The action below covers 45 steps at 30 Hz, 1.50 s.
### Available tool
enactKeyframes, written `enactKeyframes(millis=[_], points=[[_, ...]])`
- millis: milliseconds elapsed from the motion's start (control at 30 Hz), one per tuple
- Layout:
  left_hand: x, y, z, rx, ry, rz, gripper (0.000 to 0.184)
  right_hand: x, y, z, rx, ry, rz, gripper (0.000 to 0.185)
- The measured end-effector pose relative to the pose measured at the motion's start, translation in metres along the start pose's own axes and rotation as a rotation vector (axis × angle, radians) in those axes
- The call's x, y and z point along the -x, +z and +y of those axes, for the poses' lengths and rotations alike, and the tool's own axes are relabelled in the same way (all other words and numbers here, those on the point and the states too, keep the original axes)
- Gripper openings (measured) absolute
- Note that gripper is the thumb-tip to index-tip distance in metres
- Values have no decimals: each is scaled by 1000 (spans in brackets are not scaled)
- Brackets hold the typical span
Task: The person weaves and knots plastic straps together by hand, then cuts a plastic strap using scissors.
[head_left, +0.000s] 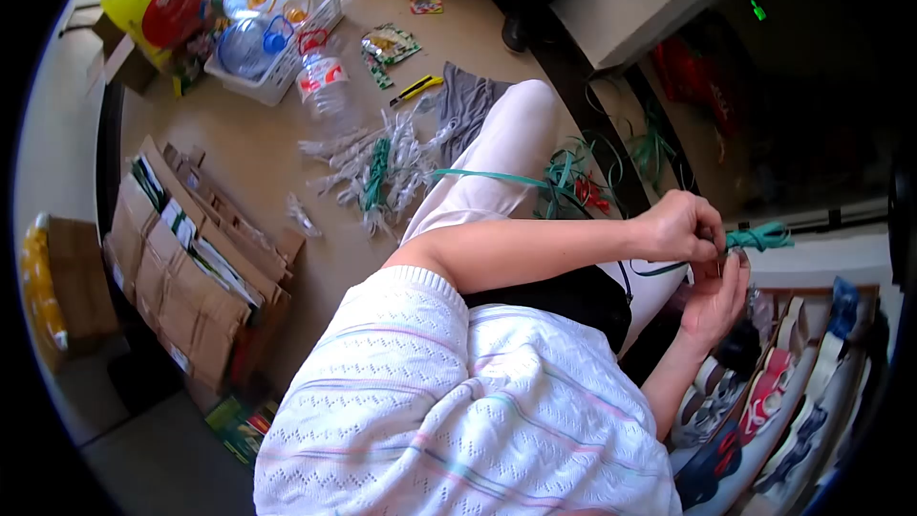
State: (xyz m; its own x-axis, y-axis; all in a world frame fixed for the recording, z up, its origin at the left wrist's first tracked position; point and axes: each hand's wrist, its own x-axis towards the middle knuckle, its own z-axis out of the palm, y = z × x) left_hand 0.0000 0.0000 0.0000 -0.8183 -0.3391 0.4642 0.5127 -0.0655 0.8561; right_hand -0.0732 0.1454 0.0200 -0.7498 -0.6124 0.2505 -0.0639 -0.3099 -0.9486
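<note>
My left hand [680, 226] reaches across to the right, its fingers closed in a pinch at the end of a bundle of green plastic strapping [761, 237]. Just below it, my right hand [716, 301] is bent up with its fingertips against the same end; the exact grip is partly hidden. Loose green strapping [565, 172] lies tangled beside my leg, with red pieces [592, 195] among it. On the floor, a second green bundle [378, 172] rests on a heap of clear plastic strips [415, 148].
A yellow utility knife [416, 90] and a grey cloth [466, 100] lie past the strips. Farther off are a plastic bottle [323, 81] and a white basket [256, 86] of bottles. Flattened cardboard [181, 296] stands at left, a shoe rack [802, 363] at lower right.
</note>
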Motion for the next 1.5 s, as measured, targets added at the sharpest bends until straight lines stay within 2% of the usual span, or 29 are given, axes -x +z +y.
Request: enactKeyframes(millis=[67, 100, 167, 300, 400, 500, 533, 567, 633, 667, 700, 733, 767, 833, 900, 1100, 1200, 1300, 1333, 1500], points=[[-12, 19, 8, -127, 149, 29, 13, -8, -9, -26, 91, -32, 57, 13], [23, -30, 3, -312, 136, 0, 13, 9, 28, 30, 1, 2, 101, 13], [14, -18, 0, -436, 262, 28, 12, -1, 14, 23, 115, 3, 139, 12], [12, -21, 5, -541, 207, 58, 12, -5, 18, 14, 300, 40, 187, 14], [13, -26, 4, -499, 201, 25, 15, -9, 8, 8, 312, 72, 179, 15], [10, -25, 3, -460, 292, 67, 19, -21, -9, 4, 167, 60, 252, 14], [9, -28, 9, -449, 232, 74, 21, -27, -17, 1, 123, 19, 273, 12], [9, -30, 9, -359, 196, 68, 22, -29, -24, -4, 58, 19, 253, 11], [11, -32, 14, -442, 174, 81, 23, -29, -22, -5, 52, 50, 188, 10], [8, -34, 9, -463, 232, 129, 22, -27, -13, -7, 54, 51, 169, 10], [8, -36, 11, -305, 94, 166, 22, -23, -2, -4, 50, 57, 149, 10], [5, -42, 7, -226, 80, 195, 25, -20, 7, -1, 99, 56, 124, 10], [2, -50, 7, -87, -80, 170, 30, -17, 14, 1, 146, 65, 92, 10], [-3, -66, 11, -33, -139, 209, 33, -15, 23, 4, 137, 42, 18, 11], [-3, -78, 15, -2, -106, 241, 33, -15, 21, -3, 159, 39, -10, 12], [13, -137, 29, -197, -47, 349, 32, -11, -3, 11, 180, 184, -60, 14], [24, -144, 33, -207, -24, 328, 32, -8, -6, 18, 154, 257, -79, 14], [28, -132, 44, 296, -144, 268, 33, -12, 4, 19, 136, 281, -109, 12], [28, -130, 41, 366, -152, 244, 35, -15, 9, 19, 139, 271, -128, 12], [29, -135, 36, 317, -132, 244, 37, -22, 23, 17, 166, 237, -210, 12]])
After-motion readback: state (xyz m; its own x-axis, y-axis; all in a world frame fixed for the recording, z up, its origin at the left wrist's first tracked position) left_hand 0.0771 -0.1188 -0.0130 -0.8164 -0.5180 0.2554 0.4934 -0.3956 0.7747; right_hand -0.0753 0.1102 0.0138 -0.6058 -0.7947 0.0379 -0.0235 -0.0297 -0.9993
